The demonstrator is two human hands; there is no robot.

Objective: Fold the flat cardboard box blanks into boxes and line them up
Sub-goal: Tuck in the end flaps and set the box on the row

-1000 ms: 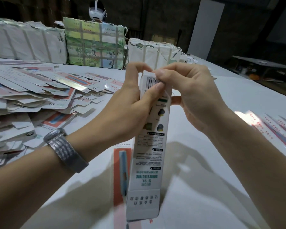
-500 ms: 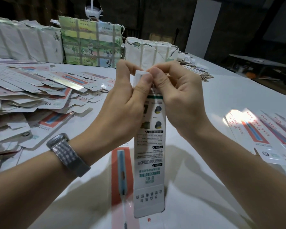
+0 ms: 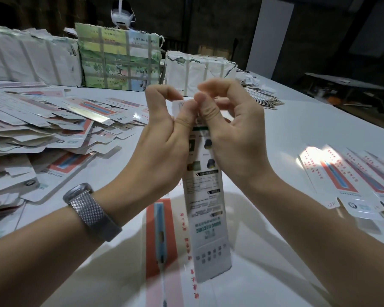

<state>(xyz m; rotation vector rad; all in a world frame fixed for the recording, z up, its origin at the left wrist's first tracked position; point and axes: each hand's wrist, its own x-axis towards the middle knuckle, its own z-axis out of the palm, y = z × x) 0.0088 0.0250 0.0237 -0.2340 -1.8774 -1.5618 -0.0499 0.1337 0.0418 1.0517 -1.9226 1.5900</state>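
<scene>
A long narrow white box (image 3: 206, 209) with printed text and small pictures stands upright above the table in front of me. My left hand (image 3: 164, 140) and my right hand (image 3: 233, 134) both grip its top end, thumbs pressing side by side on the small end flap (image 3: 179, 105). The top opening is hidden by my fingers. Under the box lies a flat blank (image 3: 159, 235) with a red panel and a blue toothbrush picture. A heap of flat blanks (image 3: 42, 129) covers the table at the left. A row of boxes (image 3: 350, 173) lies side by side at the right.
Wrapped bundles (image 3: 118, 60) stand along the far side of the white table (image 3: 297, 120), with a white headset (image 3: 121, 14) behind them. Another stack of blanks (image 3: 262, 98) lies at the far right. A dark low table (image 3: 346, 83) stands beyond the table's right edge.
The box has dropped a little and its barcode flap has been bent down. Both thumbs now press together on the top end, fingers curled higher above it.
</scene>
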